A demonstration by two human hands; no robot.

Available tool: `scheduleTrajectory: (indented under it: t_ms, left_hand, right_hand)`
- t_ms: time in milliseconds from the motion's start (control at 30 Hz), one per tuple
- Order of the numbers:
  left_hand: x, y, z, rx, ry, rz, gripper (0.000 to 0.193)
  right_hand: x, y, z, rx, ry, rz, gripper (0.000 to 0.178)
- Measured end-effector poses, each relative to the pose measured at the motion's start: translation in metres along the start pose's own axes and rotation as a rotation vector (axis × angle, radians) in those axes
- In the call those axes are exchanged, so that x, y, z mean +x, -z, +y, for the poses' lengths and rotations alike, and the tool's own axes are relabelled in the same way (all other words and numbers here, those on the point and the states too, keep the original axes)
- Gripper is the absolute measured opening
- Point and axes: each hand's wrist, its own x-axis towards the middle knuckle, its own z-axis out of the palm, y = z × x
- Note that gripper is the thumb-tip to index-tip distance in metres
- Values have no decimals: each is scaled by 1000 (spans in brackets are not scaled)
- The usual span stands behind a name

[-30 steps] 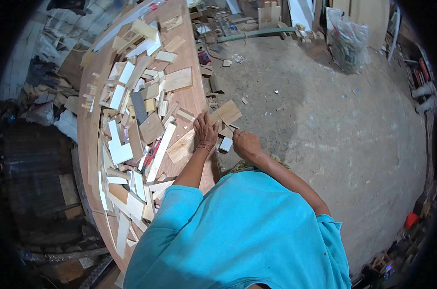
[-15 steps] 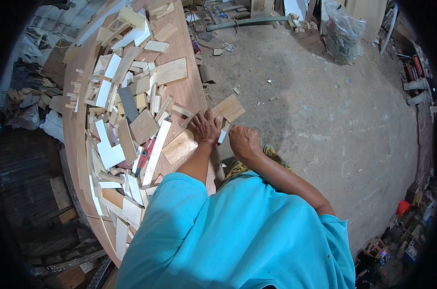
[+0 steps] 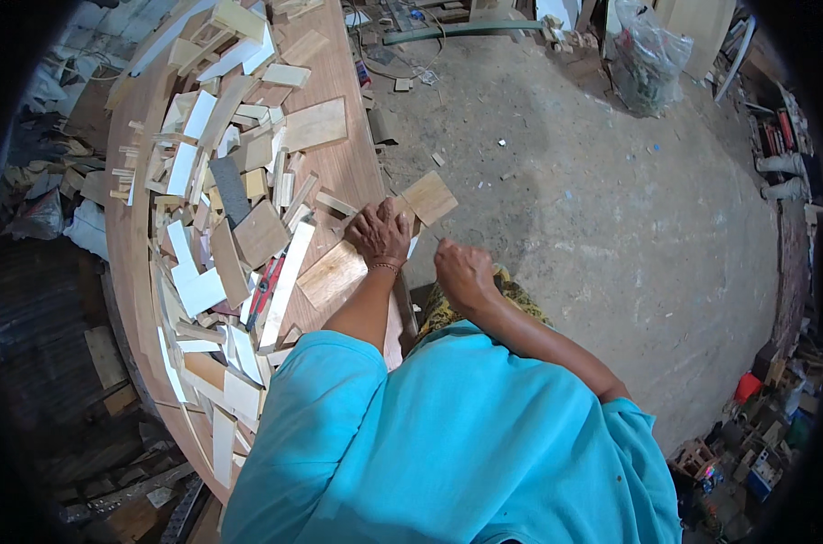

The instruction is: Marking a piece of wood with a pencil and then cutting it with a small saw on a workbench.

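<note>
My left hand (image 3: 379,232) lies palm down at the right edge of a long wooden table (image 3: 343,168). It presses on a square light-wood piece (image 3: 431,196) that overhangs that edge. Just right of it and off the table, my right hand (image 3: 462,273) is curled into a fist. A thin pale sliver (image 3: 415,245) shows between the two hands; I cannot tell whether the fist holds it. A flat tan board (image 3: 331,274) lies under my left wrist.
Several wood offcuts, white strips and a dark grey piece (image 3: 231,189) cover the table's left and far parts. A red-handled tool (image 3: 264,288) lies among them. To the right is bare concrete floor (image 3: 611,227), with a clear plastic bag (image 3: 645,62) at the back and clutter along the right wall.
The view has shifted slightly over the table. Both hands stay at the same spot on the table's edge, the left one still pressing on the square piece.
</note>
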Motion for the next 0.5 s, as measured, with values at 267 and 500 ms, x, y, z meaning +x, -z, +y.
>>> scheduleTrajectory:
  t_ms: [267,500]
  left_hand:
    - [8,-5,2,2,46,-39,36]
    - [3,-7,4,54,-9,11,36]
  right_hand:
    - [35,-32,5,-2,25,97,9]
    - [4,8,8,90,-4,-29,11]
